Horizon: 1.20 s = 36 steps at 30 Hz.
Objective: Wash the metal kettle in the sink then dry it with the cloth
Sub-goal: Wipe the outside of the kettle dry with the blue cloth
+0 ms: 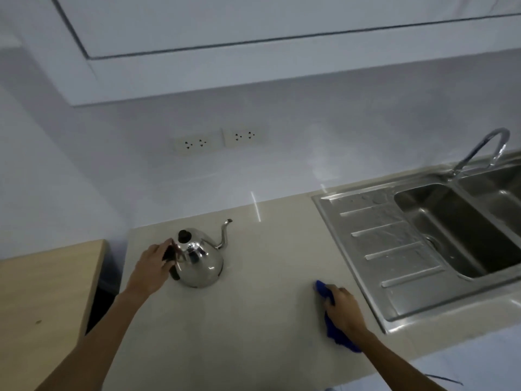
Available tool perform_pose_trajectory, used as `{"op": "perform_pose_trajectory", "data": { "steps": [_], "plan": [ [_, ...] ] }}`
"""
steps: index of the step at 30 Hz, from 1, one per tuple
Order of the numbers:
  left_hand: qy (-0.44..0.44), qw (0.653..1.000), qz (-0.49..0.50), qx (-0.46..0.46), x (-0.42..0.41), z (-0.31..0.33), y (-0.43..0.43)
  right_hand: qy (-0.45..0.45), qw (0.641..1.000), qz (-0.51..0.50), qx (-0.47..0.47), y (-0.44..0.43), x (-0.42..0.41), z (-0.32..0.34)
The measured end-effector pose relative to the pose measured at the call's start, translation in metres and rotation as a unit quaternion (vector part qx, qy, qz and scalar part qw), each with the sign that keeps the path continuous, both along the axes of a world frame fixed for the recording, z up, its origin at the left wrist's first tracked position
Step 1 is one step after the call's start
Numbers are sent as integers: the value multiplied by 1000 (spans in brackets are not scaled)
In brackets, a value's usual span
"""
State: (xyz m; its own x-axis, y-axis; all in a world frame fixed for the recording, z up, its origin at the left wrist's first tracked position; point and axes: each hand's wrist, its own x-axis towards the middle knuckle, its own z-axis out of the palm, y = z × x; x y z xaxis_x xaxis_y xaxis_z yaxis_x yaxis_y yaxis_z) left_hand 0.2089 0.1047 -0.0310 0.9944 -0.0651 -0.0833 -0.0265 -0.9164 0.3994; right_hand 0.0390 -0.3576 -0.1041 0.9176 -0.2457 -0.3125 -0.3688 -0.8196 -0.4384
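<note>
Beige surface [253, 306] carries the upright metal kettle [198, 259], left hand [153, 268] fingers on its handle, right hand [342, 306] gripping the blue cloth [335, 331], sink [465, 235] far right, so whether washing has happened I cannot tell.

Left hand [153, 266] on kettle [198, 259] handle, right hand [342, 309] on blue cloth [334, 331] — counter [253, 320], sink [451, 235] right
</note>
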Motion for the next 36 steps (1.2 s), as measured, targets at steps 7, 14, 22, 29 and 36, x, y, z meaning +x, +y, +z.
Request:
{"op": "perform_pose_trajectory", "data": {
  "steps": [7,14,22,29,36],
  "plan": [
    [21,997,29,-65,-10,16,-8,-46,969,31,240,77,31,44],
    [48,988,59,-135,-48,22,-21,-150,922,20,357,195,83,60],
    [25,986,70,-152,-62,35,-47,-240,931,10,274,268,121,52],
    [-5,978,42,-204,-30,23,-71,-196,901,-89,377,264,150,28],
    [-81,957,124,-248,-28,2,-86,-256,880,-97,389,289,138,36]
  ]
}}
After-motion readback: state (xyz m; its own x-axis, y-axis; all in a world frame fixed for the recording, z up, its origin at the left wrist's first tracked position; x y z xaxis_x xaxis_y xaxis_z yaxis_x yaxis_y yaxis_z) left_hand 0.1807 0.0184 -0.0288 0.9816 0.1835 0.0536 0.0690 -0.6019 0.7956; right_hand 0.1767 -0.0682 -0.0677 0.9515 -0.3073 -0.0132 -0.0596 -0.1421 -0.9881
